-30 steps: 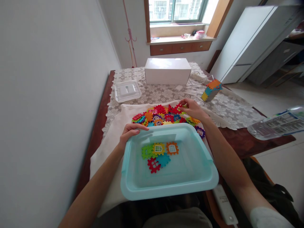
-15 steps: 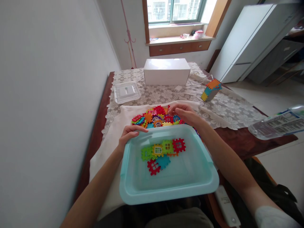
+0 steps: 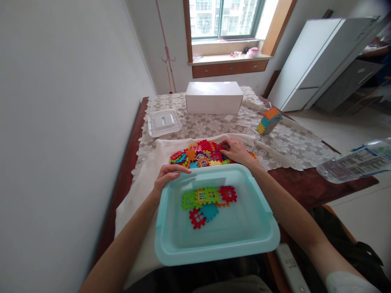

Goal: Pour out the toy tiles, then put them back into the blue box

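Note:
A light blue plastic tub (image 3: 259,234) rests at the table's near edge with several coloured toothed tiles (image 3: 207,199) inside. My left hand (image 3: 167,176) grips the tub's far left rim, fingers curled over it. Beyond the tub a pile of the same coloured tiles (image 3: 198,154) lies on a white cloth (image 3: 143,179). My right hand (image 3: 236,150) reaches into the right side of the pile, fingers bent down onto the red tiles; whether it holds one I cannot make out.
A white box (image 3: 213,98) stands at the back, a clear plastic lid (image 3: 163,122) to its left, and a built tile block (image 3: 268,120) to its right. A plastic bottle (image 3: 351,162) lies at the right edge. A white wall runs along the left.
Two more tiles, a red and a green one, landed in the tub. My right hand went back to the pile and now rests on it. The left hand stayed on the rim.

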